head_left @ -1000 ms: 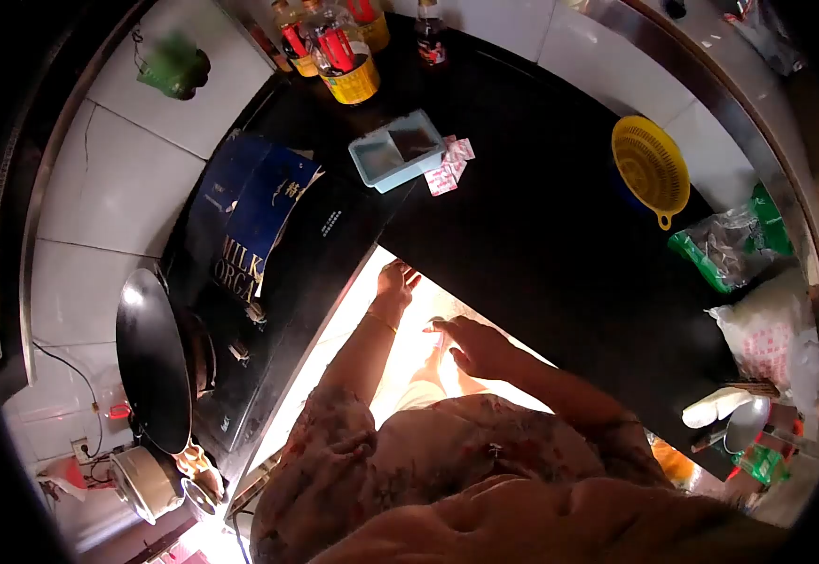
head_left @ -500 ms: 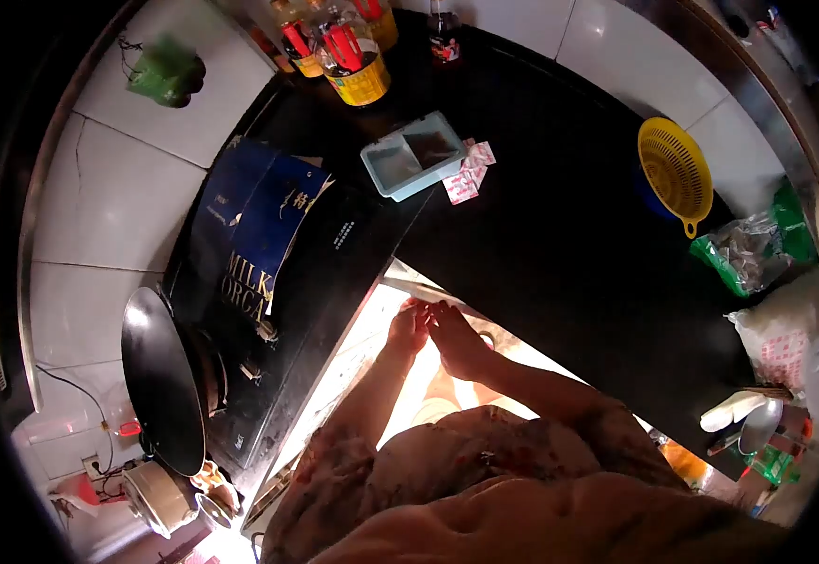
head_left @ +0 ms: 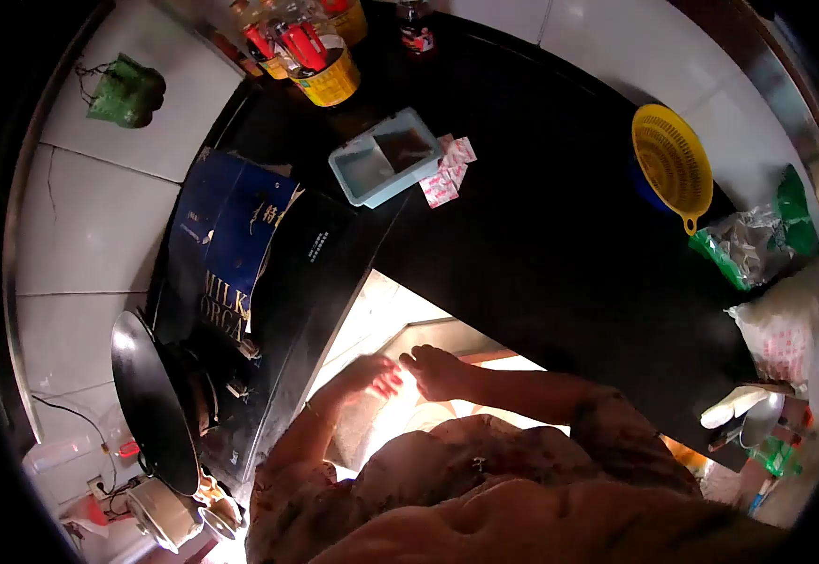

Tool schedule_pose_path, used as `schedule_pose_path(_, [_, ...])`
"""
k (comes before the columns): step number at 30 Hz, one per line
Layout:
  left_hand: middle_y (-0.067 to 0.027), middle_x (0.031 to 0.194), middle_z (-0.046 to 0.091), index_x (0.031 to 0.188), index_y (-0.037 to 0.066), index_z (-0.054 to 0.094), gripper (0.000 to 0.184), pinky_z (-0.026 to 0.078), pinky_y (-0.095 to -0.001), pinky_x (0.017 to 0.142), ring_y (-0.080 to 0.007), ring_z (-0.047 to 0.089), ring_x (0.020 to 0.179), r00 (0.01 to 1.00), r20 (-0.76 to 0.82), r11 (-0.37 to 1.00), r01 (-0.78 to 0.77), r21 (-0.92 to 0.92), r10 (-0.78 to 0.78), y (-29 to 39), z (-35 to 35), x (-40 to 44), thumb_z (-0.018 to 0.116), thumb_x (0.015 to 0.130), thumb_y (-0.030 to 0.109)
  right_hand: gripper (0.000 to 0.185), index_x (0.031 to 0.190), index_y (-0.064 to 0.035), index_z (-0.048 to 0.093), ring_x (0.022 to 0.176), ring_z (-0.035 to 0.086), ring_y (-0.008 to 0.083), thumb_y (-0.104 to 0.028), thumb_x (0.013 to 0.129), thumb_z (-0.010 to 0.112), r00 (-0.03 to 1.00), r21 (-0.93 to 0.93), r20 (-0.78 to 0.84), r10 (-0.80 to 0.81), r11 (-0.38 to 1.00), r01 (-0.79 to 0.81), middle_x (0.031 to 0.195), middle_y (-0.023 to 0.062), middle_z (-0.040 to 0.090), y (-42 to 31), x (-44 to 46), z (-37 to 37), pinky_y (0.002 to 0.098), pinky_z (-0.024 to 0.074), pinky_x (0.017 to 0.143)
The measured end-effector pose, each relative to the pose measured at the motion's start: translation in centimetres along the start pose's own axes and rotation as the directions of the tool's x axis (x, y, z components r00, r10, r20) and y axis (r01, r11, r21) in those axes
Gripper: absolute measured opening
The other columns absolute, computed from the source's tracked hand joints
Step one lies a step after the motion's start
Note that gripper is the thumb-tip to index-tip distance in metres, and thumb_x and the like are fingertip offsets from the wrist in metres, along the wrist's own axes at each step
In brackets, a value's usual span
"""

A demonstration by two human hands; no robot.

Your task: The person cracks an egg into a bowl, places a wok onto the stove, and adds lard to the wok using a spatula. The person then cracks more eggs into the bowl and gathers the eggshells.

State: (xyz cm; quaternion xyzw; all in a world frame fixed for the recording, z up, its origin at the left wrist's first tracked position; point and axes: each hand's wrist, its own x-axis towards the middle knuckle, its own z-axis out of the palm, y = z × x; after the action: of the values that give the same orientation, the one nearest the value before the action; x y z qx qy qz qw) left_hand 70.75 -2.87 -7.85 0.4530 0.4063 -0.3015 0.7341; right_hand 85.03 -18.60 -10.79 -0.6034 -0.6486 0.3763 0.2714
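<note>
My left hand [head_left: 375, 375] is in front of my body, over the bright gap between the counters. Its fingers are spread and a little blurred, with nothing visible in them. Close beside it, apart by a small space, is my right hand [head_left: 434, 370]. The fingers there are loosely bent and apart, and I see nothing held. Nearest beyond the hands, on the black counter [head_left: 522, 254], stands a light blue two-part container [head_left: 362, 195] with pale contents on one side and dark on the other. Red-and-white packets [head_left: 442, 188] lie against it.
Blue printed cardboard [head_left: 231, 226] covers part of the left counter, near a tilted black wok [head_left: 151, 404]. Bottles with yellow labels [head_left: 330, 85] stand at the back. A yellow colander [head_left: 673, 164], plastic bags [head_left: 753, 244] and a white sack [head_left: 781, 329] are at right.
My hands, close together before, have drawn apart and come nearer my body. The left moved left and its fingers spread. The view has shifted slightly.
</note>
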Motion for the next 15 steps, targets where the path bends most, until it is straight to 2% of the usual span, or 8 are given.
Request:
schedule_pose_path(3, [-0.0158, 0.103, 0.062, 0.108, 0.001, 0.055, 0.03, 0.052, -0.0377, 0.072, -0.025, 0.063, 0.087, 0.919, -0.189, 0.86, -0.231, 0.454, 0.347, 2.5, -1.0, 4.6, 0.053, 0.086, 0.023, 0.047, 0.115, 0.0054, 0.045, 0.086, 0.053, 0.0357, -0.008, 0.071, 0.055, 0.995, -0.008, 0.083, -0.05, 0.999, 0.051, 0.089, 0.0216, 0.053, 0.8, 0.1, 0.5, 0.0435, 0.0442, 0.078])
schedule_pose_path(5, [-0.0144, 0.104, 0.062, 0.11, 0.004, 0.055, 0.029, 0.049, -0.0383, 0.079, -0.0253, 0.058, 0.099, 0.619, -0.082, 0.35, -0.326, 0.878, 0.781, 2.1, -0.8, 10.0, 0.055, 0.085, 0.02, 0.048, 0.114, 0.0066, 0.047, 0.082, 0.054, 0.0365, -0.007, 0.069, 0.057, 0.992, 0.01, 0.062, -0.11, 0.994, 0.109, 0.086, 0.0223, 0.054, 1.3, 0.3, 0.8, 0.0441, 0.0451, 0.075])
schedule_pose_path(7, [-0.0134, 0.106, 0.06, 0.111, 0.007, 0.056, 0.028, 0.044, -0.0372, 0.086, -0.0255, 0.053, 0.102, 0.389, 0.073, 0.009, -0.204, 0.979, 0.918, 4.2, 0.6, 13.9, 0.055, 0.084, 0.015, 0.049, 0.113, 0.0081, 0.049, 0.079, 0.056, 0.0376, -0.007, 0.068, 0.059, 0.987, 0.027, 0.052, -0.155, 0.988, 0.154, 0.086, 0.0239, 0.056, 1.5, 0.7, 0.4, 0.0447, 0.0461, 0.073])
schedule_pose_path(9, [-0.0119, 0.104, 0.06, 0.109, 0.005, 0.056, 0.027, 0.044, -0.034, 0.084, -0.025, 0.053, 0.097, 0.437, 0.121, 0.101, -0.451, 0.887, 0.892, 6.1, 1.7, 16.7, 0.055, 0.084, 0.014, 0.051, 0.115, 0.0091, 0.049, 0.082, 0.056, 0.0377, -0.011, 0.07, 0.063, 0.966, -0.008, 0.253, -0.063, 0.998, 0.067, 0.088, 0.0248, 0.056, 0.9, 1.2, -0.7, 0.0447, 0.046, 0.075])
schedule_pose_path(10, [-0.0122, 0.1, 0.06, 0.107, 0.004, 0.056, 0.026, 0.045, -0.0337, 0.079, -0.0245, 0.053, 0.092, 0.439, 0.193, 0.031, -0.453, 0.891, 0.877, 5.6, 1.2, 19.4, 0.057, 0.084, 0.015, 0.051, 0.116, 0.01, 0.049, 0.085, 0.056, 0.0377, -0.015, 0.074, 0.063, 0.973, 0.032, 0.201, -0.112, 0.994, 0.108, 0.088, 0.0249, 0.056, 1.2, 1.2, -0.3, 0.0448, 0.0459, 0.075])
schedule_pose_path(11, [-0.0123, 0.101, 0.06, 0.107, 0.004, 0.056, 0.026, 0.045, -0.0337, 0.079, -0.0245, 0.053, 0.092, 0.482, 0.207, 0.016, -0.419, 0.908, 0.851, 4.9, 1.2, 21.9, 0.057, 0.084, 0.015, 0.047, 0.115, 0.0107, 0.048, 0.085, 0.055, 0.0376, -0.01, 0.074, 0.058, 0.971, 0.043, 0.186, -0.151, 0.988, 0.145, 0.088, 0.0251, 0.056, 1.5, 0.8, -0.2, 0.0445, 0.0461, 0.075])
schedule_pose_path(13, [-0.0124, 0.101, 0.06, 0.107, 0.004, 0.056, 0.026, 0.045, -0.0338, 0.079, -0.0246, 0.053, 0.092, 0.559, 0.21, 0.005, -0.357, 0.934, 0.802, 5.6, 1.6, 24.1, 0.057, 0.084, 0.015, 0.043, 0.111, 0.0101, 0.047, 0.081, 0.055, 0.0378, -0.002, 0.069, 0.051, 0.961, 0.053, 0.239, -0.135, 0.991, 0.126, 0.083, 0.0247, 0.055, 0.8, 1.0, -1.4, 0.0456, 0.0469, 0.072])
schedule_pose_path(15, [-0.0125, 0.101, 0.06, 0.107, 0.004, 0.056, 0.026, 0.045, -0.0339, 0.079, -0.0247, 0.053, 0.092, 0.61, 0.177, 0.014, -0.295, 0.955, 0.772, 5.6, 1.6, 25.8, 0.057, 0.084, 0.015, 0.031, 0.102, 0.0061, 0.052, 0.082, 0.055, 0.0376, -0.004, 0.072, 0.051, 0.952, 0.078, 0.293, -0.091, 0.994, 0.07, 0.082, 0.024, 0.056, 0.1, 1.3, -2.6, 0.0444, 0.0465, 0.073])
